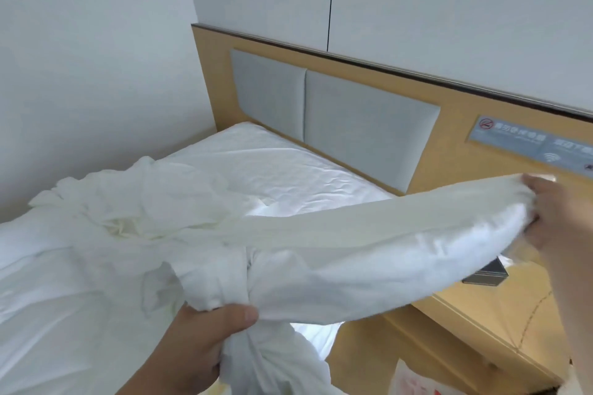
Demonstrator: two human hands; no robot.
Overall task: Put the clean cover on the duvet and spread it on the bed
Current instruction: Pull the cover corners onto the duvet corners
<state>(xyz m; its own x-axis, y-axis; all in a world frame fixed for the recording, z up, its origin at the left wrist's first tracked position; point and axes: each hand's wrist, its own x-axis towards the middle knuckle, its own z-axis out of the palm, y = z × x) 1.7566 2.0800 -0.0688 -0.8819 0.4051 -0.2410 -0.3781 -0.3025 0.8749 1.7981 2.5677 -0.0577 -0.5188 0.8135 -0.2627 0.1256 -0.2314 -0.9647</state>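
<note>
Left hand: the left hand (195,343) sits low in view, fingers and thumb curled tight round a gathered bunch of the white duvet cover (369,269); the thumb lies across the top of the bunch.
Right hand: the right hand (558,218) is raised at the far right edge of view, gripping the other end of the same fabric; motion blur hides the exact lie of its fingers.
Duvet cover: stretched in a sagging band between the two hands, clear of the mattress along that span. A flat folded hem (353,221) runs along its upper edge towards the right hand. Below the left hand more of the fabric hangs down in twisted folds.
Duvet: a crumpled white heap (122,212) lies on the bed beyond and to the left of the left hand; where cover ends and duvet begins cannot be told.
Bed: mattress in a white sheet (272,167), beyond the stretched band.
Headboard: wood with grey padded panels (369,125), beyond both hands.
Bedside table: wooden top (481,308), below the right hand.
Wall sign: grey plaque (529,141) just above the right hand.
</note>
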